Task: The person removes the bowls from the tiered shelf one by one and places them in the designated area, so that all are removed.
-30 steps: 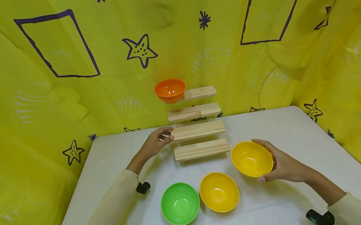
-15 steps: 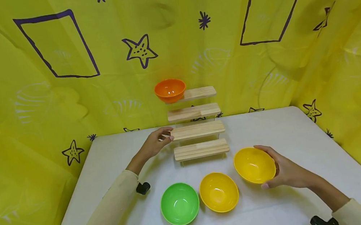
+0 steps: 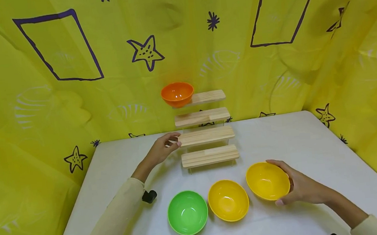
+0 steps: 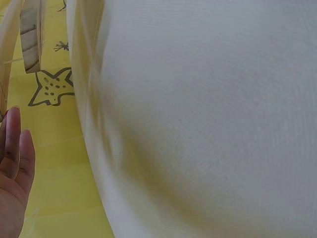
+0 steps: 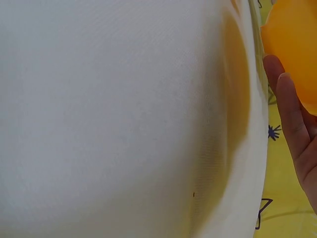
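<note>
My right hand (image 3: 304, 187) grips a yellow bowl (image 3: 268, 183) by its right side, thumb at the near rim and fingers at the far side. The bowl is tilted slightly; in the right wrist view its orange-looking wall (image 5: 294, 44) rests against the fingers. My left hand (image 3: 159, 150) pinches the left end of a wooden step (image 3: 207, 135), second from the bottom of a tiered stand (image 3: 210, 156). An orange bowl (image 3: 177, 94) sits on the left of the top step. A second yellow bowl (image 3: 228, 201) stands on the table beside a green bowl (image 3: 188, 214).
A white cloth covers the table (image 3: 121, 158). Behind it and at both sides hangs a yellow curtain (image 3: 180, 31) with dark drawings, close to the stand's back. A black wrist camera (image 3: 149, 196) shows at the left sleeve.
My right hand has brought the yellow bowl lower and nearer, beside the other yellow bowl. The left hand stays at the step, and the orange and green bowls have not moved.
</note>
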Available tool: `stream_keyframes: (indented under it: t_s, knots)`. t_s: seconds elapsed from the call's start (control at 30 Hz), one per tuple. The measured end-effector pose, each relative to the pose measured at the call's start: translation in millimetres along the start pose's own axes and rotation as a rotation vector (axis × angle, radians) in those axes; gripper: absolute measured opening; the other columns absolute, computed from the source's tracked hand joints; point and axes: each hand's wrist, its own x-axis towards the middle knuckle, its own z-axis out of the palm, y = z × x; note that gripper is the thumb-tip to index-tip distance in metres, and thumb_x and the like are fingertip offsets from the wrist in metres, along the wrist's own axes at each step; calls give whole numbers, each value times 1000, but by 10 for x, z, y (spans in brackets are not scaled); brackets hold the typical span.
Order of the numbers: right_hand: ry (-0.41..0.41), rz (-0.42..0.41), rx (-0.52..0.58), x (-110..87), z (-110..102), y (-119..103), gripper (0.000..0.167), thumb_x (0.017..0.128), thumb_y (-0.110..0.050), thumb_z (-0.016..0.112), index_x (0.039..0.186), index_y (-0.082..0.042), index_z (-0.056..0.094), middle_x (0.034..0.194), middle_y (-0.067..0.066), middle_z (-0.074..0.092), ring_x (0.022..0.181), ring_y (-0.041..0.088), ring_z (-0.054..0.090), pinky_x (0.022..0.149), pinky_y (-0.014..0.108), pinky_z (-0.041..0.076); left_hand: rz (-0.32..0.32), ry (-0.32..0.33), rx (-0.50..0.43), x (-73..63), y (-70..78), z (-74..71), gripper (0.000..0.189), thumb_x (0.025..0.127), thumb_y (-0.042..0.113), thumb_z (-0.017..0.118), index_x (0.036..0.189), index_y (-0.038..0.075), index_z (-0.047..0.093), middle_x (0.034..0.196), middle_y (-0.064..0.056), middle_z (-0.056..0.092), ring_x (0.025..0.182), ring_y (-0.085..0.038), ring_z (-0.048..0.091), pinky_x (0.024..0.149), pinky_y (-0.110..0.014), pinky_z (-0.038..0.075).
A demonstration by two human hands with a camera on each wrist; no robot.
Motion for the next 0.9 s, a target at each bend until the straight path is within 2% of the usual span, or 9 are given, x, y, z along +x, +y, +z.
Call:
stream_keyframes:
  t_s: [0.2,0.63,0.9]
  knots:
    - [-24,17,5,-24,28,18,107,74,-21,88,157,-13,21,151,20,38,117,-5,48,89,19,49,11,3,1,1,-5,4,43,100,11,62,139,-6,54,128,-27,63,107,-42,63,93,-49,52]
    - [-26,-3,-20,-41,88,75,107,73,-22,89,157,-11,24,150,19,42,120,-8,46,91,16,45,5,8,3,-4,-4,6,42,101,11,62,138,-6,54,128,-28,62,107,-41,63,92,-48,53]
    - [-27,-24,-47,-33,95,86,108,72,-25,91,156,-12,25,149,17,44,120,-6,47,92,16,45,-3,6,-7,-3,3,4,43,100,12,62,139,-6,54,129,-28,62,107,-42,62,93,-49,52]
